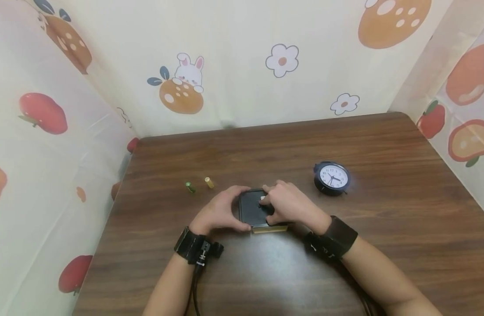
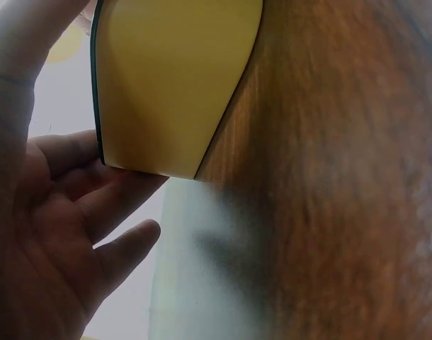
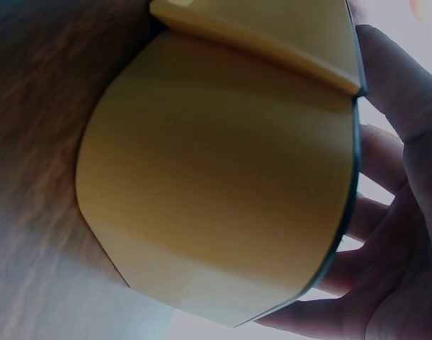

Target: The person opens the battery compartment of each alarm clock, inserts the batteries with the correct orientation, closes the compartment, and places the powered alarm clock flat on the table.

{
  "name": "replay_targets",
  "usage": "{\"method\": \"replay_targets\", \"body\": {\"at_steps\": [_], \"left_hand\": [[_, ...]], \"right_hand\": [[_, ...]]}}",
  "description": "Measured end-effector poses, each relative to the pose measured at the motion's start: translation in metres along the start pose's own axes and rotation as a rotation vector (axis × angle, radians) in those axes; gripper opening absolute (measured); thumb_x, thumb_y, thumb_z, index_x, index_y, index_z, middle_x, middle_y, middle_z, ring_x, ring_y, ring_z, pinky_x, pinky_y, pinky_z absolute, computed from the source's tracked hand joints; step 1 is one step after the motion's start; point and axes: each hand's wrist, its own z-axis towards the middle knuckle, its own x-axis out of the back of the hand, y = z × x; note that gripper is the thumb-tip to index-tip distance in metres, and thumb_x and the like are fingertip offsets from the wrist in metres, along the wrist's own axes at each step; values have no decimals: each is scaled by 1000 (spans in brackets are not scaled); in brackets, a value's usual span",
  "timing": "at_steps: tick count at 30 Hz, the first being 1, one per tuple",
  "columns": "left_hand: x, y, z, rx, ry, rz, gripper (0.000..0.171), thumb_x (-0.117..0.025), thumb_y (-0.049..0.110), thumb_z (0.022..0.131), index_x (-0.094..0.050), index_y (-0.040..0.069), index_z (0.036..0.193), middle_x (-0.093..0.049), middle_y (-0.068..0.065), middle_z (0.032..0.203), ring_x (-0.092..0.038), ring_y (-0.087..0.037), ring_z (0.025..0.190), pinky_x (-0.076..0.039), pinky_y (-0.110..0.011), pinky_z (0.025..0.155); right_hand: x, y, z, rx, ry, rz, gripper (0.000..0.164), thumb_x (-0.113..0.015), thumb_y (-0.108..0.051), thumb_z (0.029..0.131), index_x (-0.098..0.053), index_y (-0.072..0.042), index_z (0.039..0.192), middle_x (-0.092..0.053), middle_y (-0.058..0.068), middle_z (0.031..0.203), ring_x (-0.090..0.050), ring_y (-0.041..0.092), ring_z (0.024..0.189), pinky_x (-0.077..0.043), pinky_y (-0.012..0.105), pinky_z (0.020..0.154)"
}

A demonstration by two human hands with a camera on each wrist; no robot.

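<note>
A squarish device with a black panel on top (image 1: pixel 251 213) and smooth yellow sides (image 2: pixel 173 78) lies on the table between both hands. My left hand (image 1: pixel 220 210) grips its left end, thumb at the near edge and fingers at the far edge. From the right, my right hand (image 1: pixel 287 202) spans the panel, with a bent finger touching its middle and the thumb near the front edge. In the right wrist view the yellow side (image 3: pixel 216 163) has a step near the top. The device's underside is hidden.
A green battery (image 1: pixel 190 187) and a gold battery (image 1: pixel 209 182) lie behind the left hand. To the right stands a round dark alarm clock (image 1: pixel 331 177). The wooden table (image 1: pixel 265 272) meets patterned cloth walls (image 1: pixel 242 66) at the back and sides. Cables trail from both wrists.
</note>
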Motion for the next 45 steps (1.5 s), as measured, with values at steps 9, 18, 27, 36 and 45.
{"method": "replay_targets", "body": {"at_steps": [9, 18, 27, 36, 45], "left_hand": [[3, 4, -2, 15, -6, 17, 91, -76, 56, 48, -35, 36, 127, -41, 18, 123, -42, -6, 103, -38, -35, 88], [3, 2, -1, -5, 11, 21, 91, -75, 56, 48, -34, 37, 127, -42, 18, 121, -42, -6, 102, -39, -35, 87], [0, 0, -2, 7, 17, 18, 91, -76, 56, 47, -34, 38, 126, -41, 19, 121, -42, -5, 103, -38, -35, 88], [2, 0, 0, -17, 9, 26, 93, -74, 58, 49, -33, 35, 129, -41, 17, 123, -42, -5, 103, -39, -34, 88], [2, 1, -1, -16, -4, 14, 93, -74, 58, 49, -33, 34, 129, -40, 17, 124, -41, -5, 106, -37, -35, 90]], "right_hand": [[2, -2, 0, 4, 8, 25, 42, -68, -42, 62, -67, -25, 100, -53, 16, 121, -54, 28, 83, -46, 41, 70], [3, -2, 1, -2, 15, 23, 42, -69, -41, 61, -68, -24, 99, -54, 16, 120, -54, 28, 83, -46, 42, 70], [3, -3, 0, -14, -8, 29, 42, -67, -41, 62, -66, -25, 101, -52, 15, 122, -53, 27, 85, -46, 42, 71], [1, 1, -4, -8, 40, 53, 43, -67, -42, 64, -65, -23, 102, -52, 14, 122, -52, 33, 102, -41, 46, 85], [-8, 5, -10, 69, 147, 9, 36, -65, -44, 68, -64, -27, 100, -56, 0, 114, -50, 24, 103, -38, 46, 84]]}}
